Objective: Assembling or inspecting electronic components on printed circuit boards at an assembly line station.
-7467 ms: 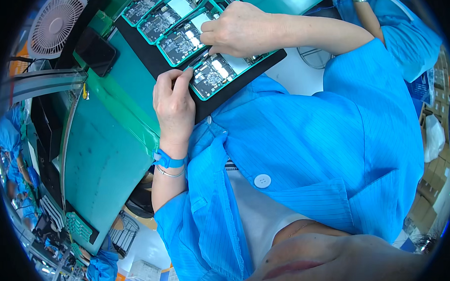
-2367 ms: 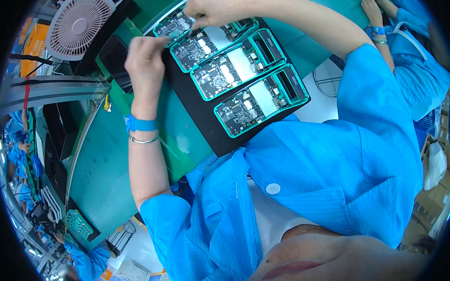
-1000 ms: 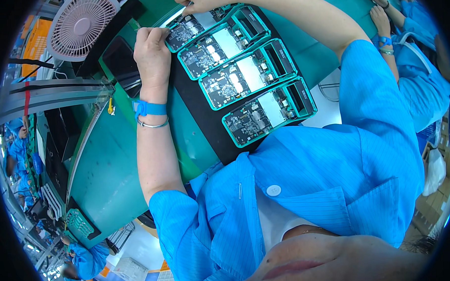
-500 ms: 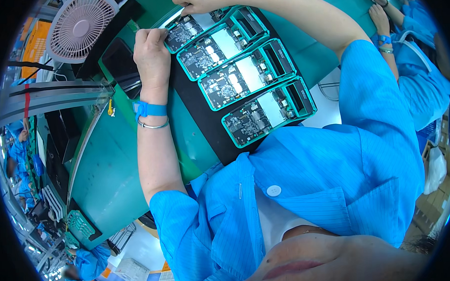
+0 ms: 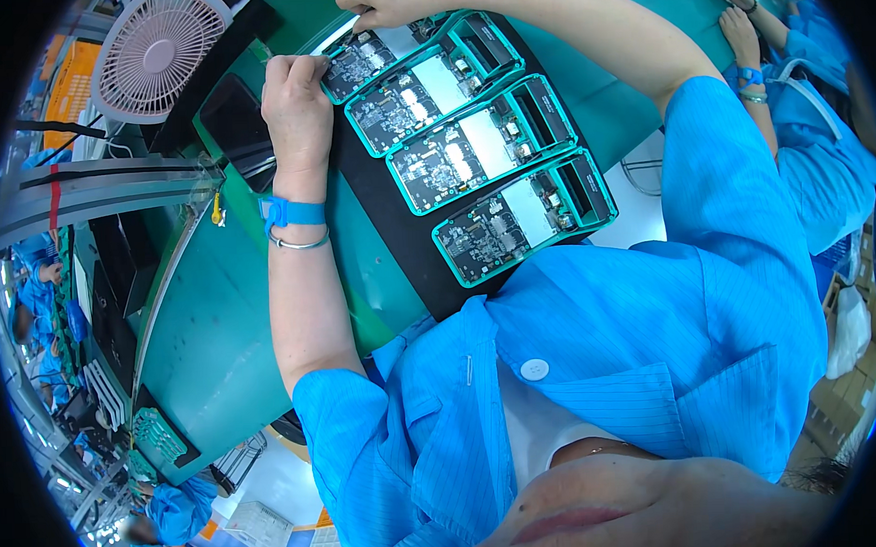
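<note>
Several teal-framed device housings lie in a slanting row, their circuit boards and silvery-white blocks exposed. The nearest housing [image 5: 525,218] is by my chest; beyond it come a second housing [image 5: 482,145] and a third housing [image 5: 422,98]. At the farthest housing [image 5: 358,62], my left hand [image 5: 295,103] is closed, fingertips pressed together at its left corner. My right hand [image 5: 390,5] reaches across from the right with bent fingers over that same housing's far edge. Whatever either hand pinches is hidden behind the fingers. A blue band [image 5: 296,213] and a bracelet circle my left wrist.
The housings rest on a black mat [image 5: 383,213] over a green tabletop [image 5: 237,329]. A white fan [image 5: 160,54] and a dark flat panel [image 5: 235,131] stand left of my left hand. A grey rail [image 5: 107,193] juts in from the left. A co-worker's hand [image 5: 738,36] is at far right.
</note>
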Demonstrator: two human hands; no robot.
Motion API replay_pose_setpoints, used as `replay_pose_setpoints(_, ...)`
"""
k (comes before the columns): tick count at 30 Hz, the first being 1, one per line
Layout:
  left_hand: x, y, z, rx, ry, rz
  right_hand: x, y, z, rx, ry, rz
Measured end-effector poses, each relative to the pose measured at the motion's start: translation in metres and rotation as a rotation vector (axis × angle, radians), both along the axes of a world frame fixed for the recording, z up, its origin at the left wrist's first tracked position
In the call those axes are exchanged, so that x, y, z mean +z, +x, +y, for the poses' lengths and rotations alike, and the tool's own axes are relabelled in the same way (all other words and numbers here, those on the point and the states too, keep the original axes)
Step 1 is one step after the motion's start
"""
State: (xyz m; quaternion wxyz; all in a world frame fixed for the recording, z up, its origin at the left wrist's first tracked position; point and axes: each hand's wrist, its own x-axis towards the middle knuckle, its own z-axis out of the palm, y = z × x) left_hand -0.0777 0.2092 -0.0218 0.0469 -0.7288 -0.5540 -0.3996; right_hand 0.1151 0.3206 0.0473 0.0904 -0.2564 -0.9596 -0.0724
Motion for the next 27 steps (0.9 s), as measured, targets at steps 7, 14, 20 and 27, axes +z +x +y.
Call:
replay_pose_setpoints(7, -0.001, -0.001, -0.004, -0.001, -0.007, -0.002, 0.0, -0.002, -0.002, -0.016, -0.045, -0.012)
replay_pose_setpoints(14, -0.001, 0.006, 0.003, -0.043, 0.008, -0.003, 0.004, 0.006, -0.001, -0.058, -0.064, -0.029)
replay_pose_setpoints(20, 0.004, -0.017, 0.007, -0.067, -0.024, 0.066, 0.004, -0.011, 0.0, 0.038, -0.092, 0.033)
replay_pose_setpoints(27, 0.017, -0.001, 0.001, -0.198, -0.006, 0.083, 0.012, 0.027, -0.001, -0.024, -0.021, 0.188)
